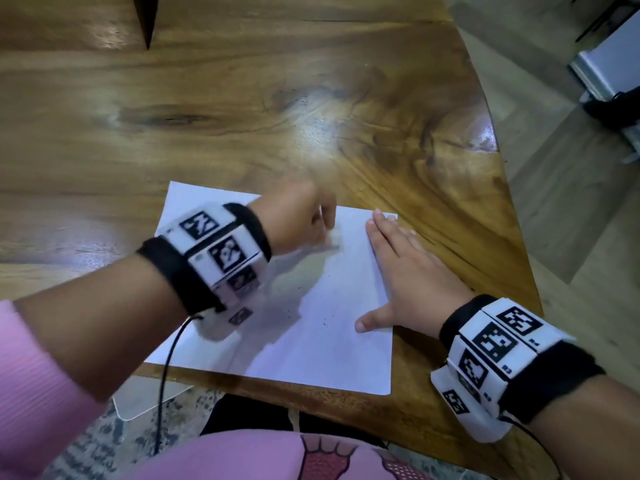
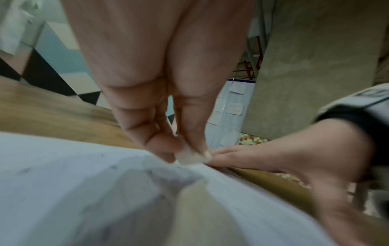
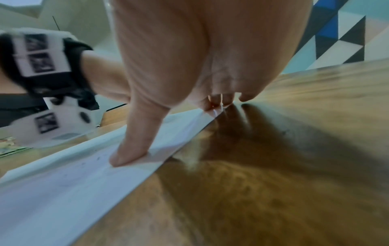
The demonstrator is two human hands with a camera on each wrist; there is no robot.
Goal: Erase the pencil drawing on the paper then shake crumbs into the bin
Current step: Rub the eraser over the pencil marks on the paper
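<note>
A white sheet of paper [image 1: 332,306] lies near the front edge of the wooden table [image 1: 242,116]. My left hand [image 1: 304,223] hovers over the sheet's far middle and pinches a small white eraser [image 2: 190,156], whose tip touches the paper [image 2: 63,166]; the hand is blurred. Flat on the sheet's right edge lies my right hand [image 1: 405,275], fingers straight and thumb spread, pressing the paper [image 3: 63,191] down. Small dark crumbs [image 1: 323,322] speckle the sheet near my right thumb. No pencil lines are plainly visible.
The table's rounded right edge [image 1: 498,174] drops to a pale floor [image 1: 561,209]. A grey object on a dark base [image 1: 613,74] stands on the floor at the far right. A clear mat [image 1: 145,400] and patterned rug lie under the table's front edge. No bin is in view.
</note>
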